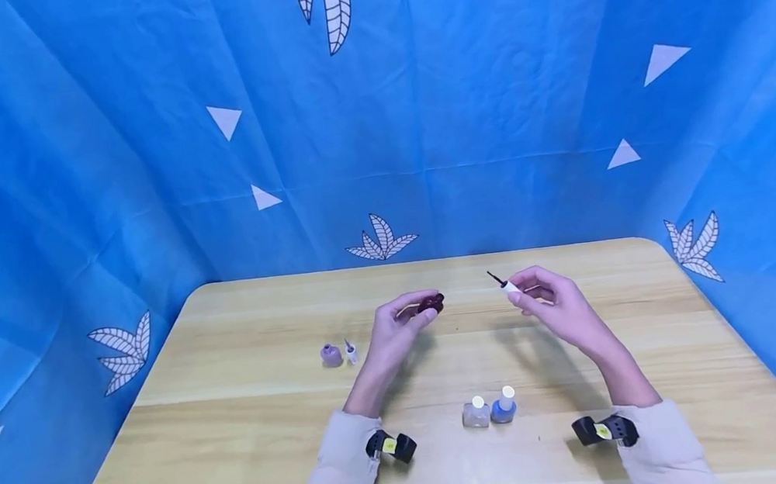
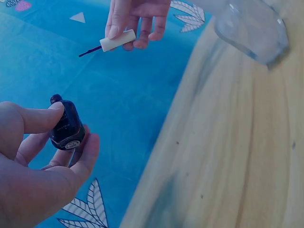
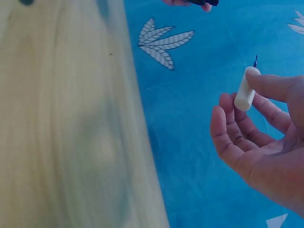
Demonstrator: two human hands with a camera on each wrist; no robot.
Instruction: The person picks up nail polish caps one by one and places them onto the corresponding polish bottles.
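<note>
My left hand (image 1: 394, 327) grips a dark red nail polish bottle (image 2: 68, 124) between thumb and fingers, its uncapped neck tilted away from the palm. Across from it, my right hand (image 1: 554, 305) pinches a white nail polish cap (image 3: 245, 89) with a dark brush (image 1: 496, 277) sticking out toward the left. Both hands are held above the table, with a gap between bottle and brush. In the left wrist view the brush (image 2: 90, 51) points down and left, above the bottle.
On the wooden table (image 1: 239, 443), an uncapped purple bottle (image 1: 331, 356) stands beside its white cap (image 1: 352, 353), brush up. Nearer me, a clear capped bottle (image 1: 476, 414) and a blue capped bottle (image 1: 504, 407) stand side by side. Blue patterned cloth (image 1: 487, 108) surrounds the table's back and sides.
</note>
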